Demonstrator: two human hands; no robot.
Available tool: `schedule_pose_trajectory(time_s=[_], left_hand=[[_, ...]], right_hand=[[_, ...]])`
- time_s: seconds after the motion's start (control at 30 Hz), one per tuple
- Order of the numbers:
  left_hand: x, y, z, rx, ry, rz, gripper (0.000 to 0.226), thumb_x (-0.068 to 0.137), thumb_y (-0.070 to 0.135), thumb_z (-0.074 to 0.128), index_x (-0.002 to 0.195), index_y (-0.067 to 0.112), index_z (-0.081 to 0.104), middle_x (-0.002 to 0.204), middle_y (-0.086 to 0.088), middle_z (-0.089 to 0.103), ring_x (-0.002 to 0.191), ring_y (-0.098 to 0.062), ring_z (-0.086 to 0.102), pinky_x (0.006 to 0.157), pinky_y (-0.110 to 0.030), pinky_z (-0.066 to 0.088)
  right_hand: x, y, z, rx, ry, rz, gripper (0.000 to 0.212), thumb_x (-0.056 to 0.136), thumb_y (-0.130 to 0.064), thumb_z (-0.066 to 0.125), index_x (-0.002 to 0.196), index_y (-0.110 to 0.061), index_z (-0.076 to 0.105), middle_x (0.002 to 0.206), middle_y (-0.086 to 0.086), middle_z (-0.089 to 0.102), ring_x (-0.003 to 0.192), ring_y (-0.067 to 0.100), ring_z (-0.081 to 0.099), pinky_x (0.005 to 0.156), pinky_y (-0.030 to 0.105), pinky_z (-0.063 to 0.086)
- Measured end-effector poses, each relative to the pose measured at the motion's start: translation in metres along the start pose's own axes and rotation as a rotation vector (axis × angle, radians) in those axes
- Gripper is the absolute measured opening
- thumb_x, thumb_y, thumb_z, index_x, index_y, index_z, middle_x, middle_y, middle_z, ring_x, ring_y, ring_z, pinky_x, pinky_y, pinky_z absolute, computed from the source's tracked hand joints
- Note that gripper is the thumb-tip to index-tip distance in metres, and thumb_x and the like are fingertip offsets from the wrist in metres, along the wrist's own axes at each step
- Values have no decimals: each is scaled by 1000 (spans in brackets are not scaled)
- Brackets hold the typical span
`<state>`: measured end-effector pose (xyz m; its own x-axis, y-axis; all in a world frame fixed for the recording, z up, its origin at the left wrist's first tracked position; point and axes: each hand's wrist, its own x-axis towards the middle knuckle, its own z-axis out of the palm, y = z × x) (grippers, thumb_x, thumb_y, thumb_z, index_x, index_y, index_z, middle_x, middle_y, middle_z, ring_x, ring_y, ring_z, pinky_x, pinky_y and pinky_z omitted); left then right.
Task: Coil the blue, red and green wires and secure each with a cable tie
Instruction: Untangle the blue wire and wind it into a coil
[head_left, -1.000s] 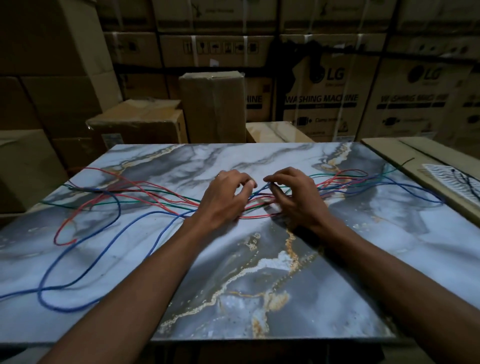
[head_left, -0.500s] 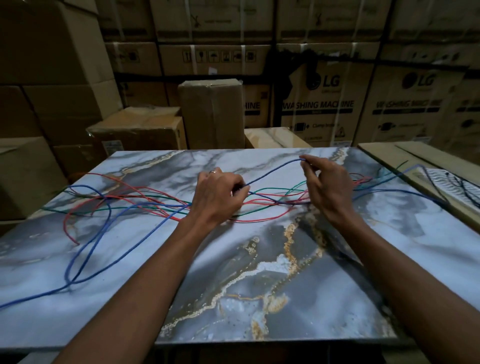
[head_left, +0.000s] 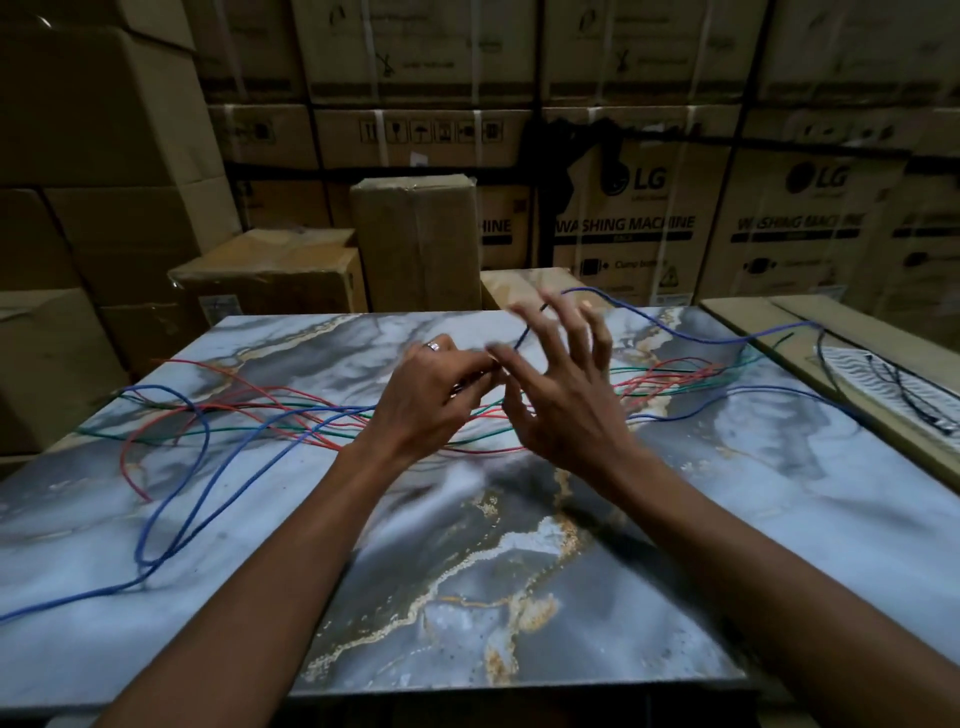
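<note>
Long blue (head_left: 208, 499), red (head_left: 124, 452) and green (head_left: 171, 431) wires lie tangled across the marble-patterned table (head_left: 467, 597). My left hand (head_left: 431, 400), with a ring on one finger, is curled above the tangle and pinches the blue wire at its fingertips. Close on its right, my right hand (head_left: 563, 389) is raised and blurred, its fingers spread and straight. A raised arc of the blue wire runs from the left fingertips up behind the right fingers and off to the right. Red and green strands pass under both hands.
Black cable ties (head_left: 914, 395) lie on a white mat (head_left: 852, 364) on a wooden board at the right. Stacked cardboard boxes (head_left: 415, 239) stand right behind the table and along the left.
My right hand, which had pulled the blue wire up and right, has come back beside the left hand with its fingers spread. The blue slack on the left has drawn in.
</note>
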<state>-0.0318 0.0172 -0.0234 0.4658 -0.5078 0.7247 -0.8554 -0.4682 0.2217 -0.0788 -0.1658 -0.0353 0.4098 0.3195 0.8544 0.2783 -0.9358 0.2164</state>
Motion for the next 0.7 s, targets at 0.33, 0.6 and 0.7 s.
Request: schedule_pose_trajectory(time_s=[0.33, 0.6, 0.7], left_hand=[[-4, -2, -12, 283, -102, -202, 29, 81, 36, 69, 109, 32, 68, 102, 8, 64, 88, -21, 64, 70, -33, 52], [0, -2, -19, 404, 90, -228, 21, 92, 38, 60, 99, 25, 75, 87, 0, 71, 81, -29, 67, 60, -33, 48], [1, 10, -19, 336, 219, -104, 19, 94, 35, 63, 102, 25, 77, 83, 3, 68, 70, -25, 66, 52, -28, 44]], right_hand=[[1, 38, 11, -21, -20, 321, 18, 86, -2, 47, 97, -10, 60, 90, 15, 54, 90, 31, 48, 79, 42, 33], [-13, 61, 11, -131, -326, 529, 43, 84, -11, 57, 127, -12, 62, 113, 19, 56, 111, 35, 47, 103, 51, 32], [-3, 23, 2, 90, -233, 241, 67, 81, -28, 55, 146, -14, 48, 130, 16, 53, 126, 30, 42, 113, 56, 30]])
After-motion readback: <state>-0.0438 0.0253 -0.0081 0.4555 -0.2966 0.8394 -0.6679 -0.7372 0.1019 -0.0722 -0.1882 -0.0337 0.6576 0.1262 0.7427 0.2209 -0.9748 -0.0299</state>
